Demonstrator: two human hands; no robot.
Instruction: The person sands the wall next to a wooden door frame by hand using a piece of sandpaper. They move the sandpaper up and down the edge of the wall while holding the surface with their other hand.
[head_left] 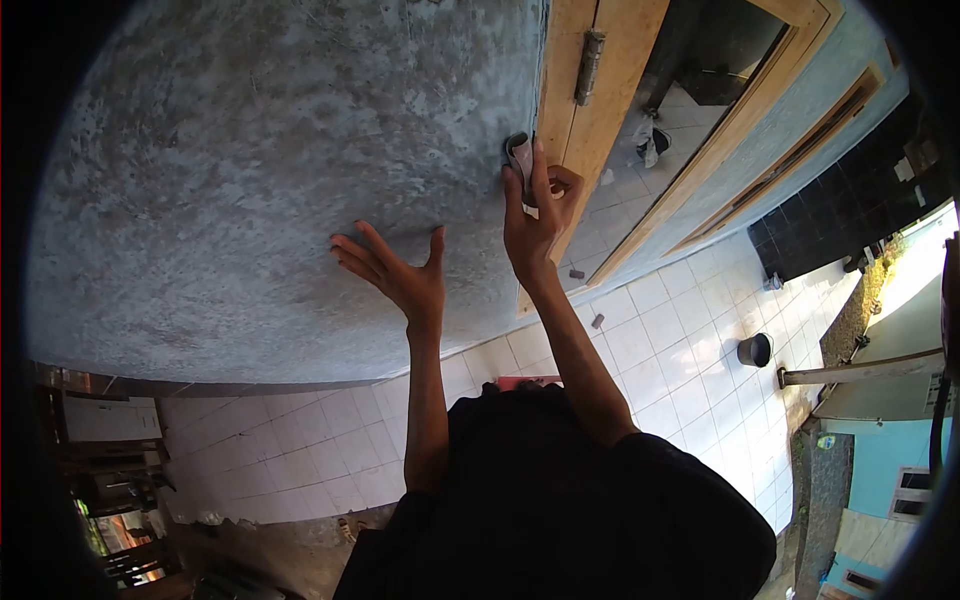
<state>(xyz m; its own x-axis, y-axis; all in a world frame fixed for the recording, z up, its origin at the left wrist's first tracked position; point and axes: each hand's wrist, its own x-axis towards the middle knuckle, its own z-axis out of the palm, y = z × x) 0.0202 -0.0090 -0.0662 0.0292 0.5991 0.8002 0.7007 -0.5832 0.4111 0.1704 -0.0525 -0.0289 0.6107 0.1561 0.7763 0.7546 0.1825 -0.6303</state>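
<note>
My left hand rests its fingertips against the mottled grey-blue wall, fingers spread and holding nothing. To its right, my right hand pinches a curled piece of sandpaper, grey-brown in colour, between thumb and fingers. The sandpaper is at the wall's edge, close beside the wooden door frame. Part of the sandpaper is hidden by the fingers. Above my right hand, a metal hinge sits on the frame.
White floor tiles run below the wall. A dark bucket stands at the right. Two small blocks, one nearer the bucket, lie near the doorway. A white bag shows beyond the frame. A wooden post lies farther right.
</note>
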